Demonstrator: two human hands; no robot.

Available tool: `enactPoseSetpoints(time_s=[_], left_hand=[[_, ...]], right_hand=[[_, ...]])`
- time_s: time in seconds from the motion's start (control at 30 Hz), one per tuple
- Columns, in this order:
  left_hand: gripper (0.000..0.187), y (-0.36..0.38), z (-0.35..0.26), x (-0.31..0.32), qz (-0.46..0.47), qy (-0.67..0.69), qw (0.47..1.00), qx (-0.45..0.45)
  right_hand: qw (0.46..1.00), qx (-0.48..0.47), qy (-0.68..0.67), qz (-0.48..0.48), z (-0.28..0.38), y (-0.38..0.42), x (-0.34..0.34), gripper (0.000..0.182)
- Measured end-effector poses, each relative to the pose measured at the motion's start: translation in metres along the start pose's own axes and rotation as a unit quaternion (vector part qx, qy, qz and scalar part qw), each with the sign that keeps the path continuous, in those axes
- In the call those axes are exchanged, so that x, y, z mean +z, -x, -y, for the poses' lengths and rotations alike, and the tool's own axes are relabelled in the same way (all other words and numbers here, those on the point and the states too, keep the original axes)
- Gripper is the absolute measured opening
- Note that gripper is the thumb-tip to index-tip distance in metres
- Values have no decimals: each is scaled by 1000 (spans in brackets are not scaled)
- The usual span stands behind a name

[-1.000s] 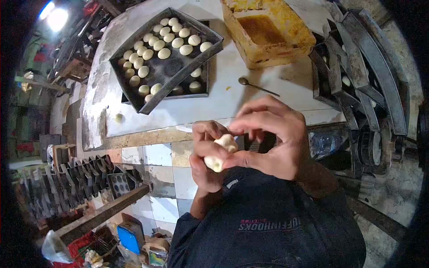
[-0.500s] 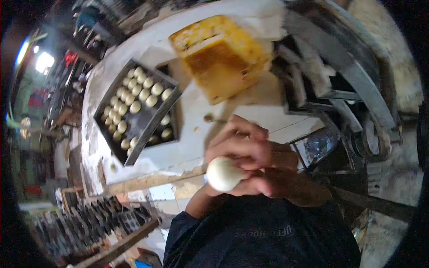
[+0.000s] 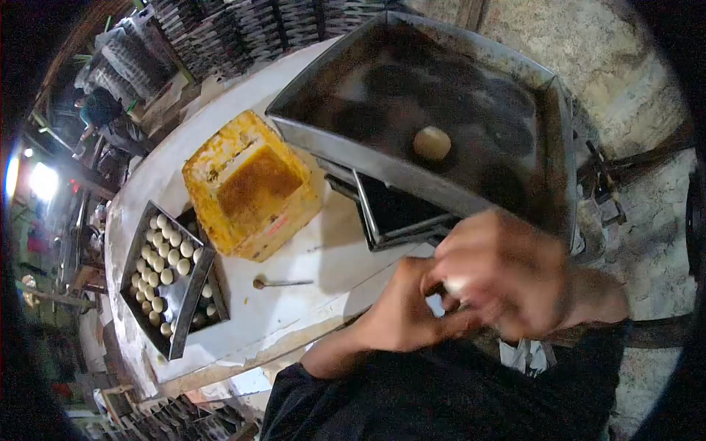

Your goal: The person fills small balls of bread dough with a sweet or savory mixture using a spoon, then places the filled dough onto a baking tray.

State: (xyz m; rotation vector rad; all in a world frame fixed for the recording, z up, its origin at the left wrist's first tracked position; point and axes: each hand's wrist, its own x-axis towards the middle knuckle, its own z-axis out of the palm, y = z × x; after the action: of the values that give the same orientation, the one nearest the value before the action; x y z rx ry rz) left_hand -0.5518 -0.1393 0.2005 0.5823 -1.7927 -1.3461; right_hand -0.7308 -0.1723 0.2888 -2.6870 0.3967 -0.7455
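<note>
My left hand (image 3: 404, 309) and my right hand (image 3: 504, 275) meet above the table's front edge. A pale dough ball (image 3: 454, 285) is pinched between them, mostly covered by the fingers. The right hand curls over it from above and is smeared by motion. The left fingers are bent against its near side. Just beyond my right hand stands a large dark metal tray (image 3: 353, 151), with one flattened dough ball (image 3: 432, 143) on its floor.
A yellow-stained tub (image 3: 202, 173) with brown residue stands mid-table. To its left, a smaller tray (image 3: 193, 283) holds several dough balls. A spoon-like tool (image 3: 287, 283) lies on the white table (image 3: 250, 312). Another person (image 3: 103, 110) is in the left background.
The view has swung right, bringing the large tray fully into sight. My hands have moved right together. The dough ball, plainly visible before, is now mostly hidden by my fingers.
</note>
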Motion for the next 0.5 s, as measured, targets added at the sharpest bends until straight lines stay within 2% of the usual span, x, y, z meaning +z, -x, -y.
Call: enactPoseSetpoints(time_s=[0.07, 0.1, 0.13, 0.17, 0.2, 0.23, 0.27, 0.3, 0.37, 0.4, 0.43, 0.47, 0.5], left_hand=[[39, -6, -15, -9, -13, 24, 999, -36], [42, -8, -16, -11, -33, 49, 997, -53], [45, -6, -17, -12, -52, 74, 993, -73], [48, -5, -18, -12, -72, 100, 988, -92], [51, -1, -18, -13, -107, 55, 992, -48], [55, 4, -19, -15, -144, 9, 990, -4], [53, 12, -23, -24, -129, -35, 991, 11], [53, 21, -21, -31, -133, -36, 990, 14], [42, 47, -11, -44, -157, -21, 973, 166], [37, 68, -2, -49, -185, 29, 972, 142], [35, 106, 10, -67, -240, -21, 969, 47], [33, 123, 22, -73, -273, -32, 961, -37], [30, 140, 34, -79, -311, -43, 941, -125]], right_hand=[[996, 73, -1, -46, -30, -9, -33, 27], [988, 133, 22, -73, -49, -17, -44, 25], [975, 195, -12, -104, -79, -23, -50, 26], [976, 198, 37, -87, -120, -28, -60, 30], [975, 196, 60, -91, -163, -31, -62, 38], [965, 233, 120, -17, -188, -31, -59, 40], [945, 265, 180, 56, -204, -32, -53, 43], [946, 261, 183, 57, -207, -26, -42, 43], [924, 287, 211, 140, -201, -11, -21, 57], [929, 254, 221, 157, -205, -2, -35, 60], [938, 198, 214, 188, -209, -14, -35, 65], [948, 229, 169, 141, -188, -25, -40, 64], [944, 200, 235, 114, -171, -35, -46, 62]])
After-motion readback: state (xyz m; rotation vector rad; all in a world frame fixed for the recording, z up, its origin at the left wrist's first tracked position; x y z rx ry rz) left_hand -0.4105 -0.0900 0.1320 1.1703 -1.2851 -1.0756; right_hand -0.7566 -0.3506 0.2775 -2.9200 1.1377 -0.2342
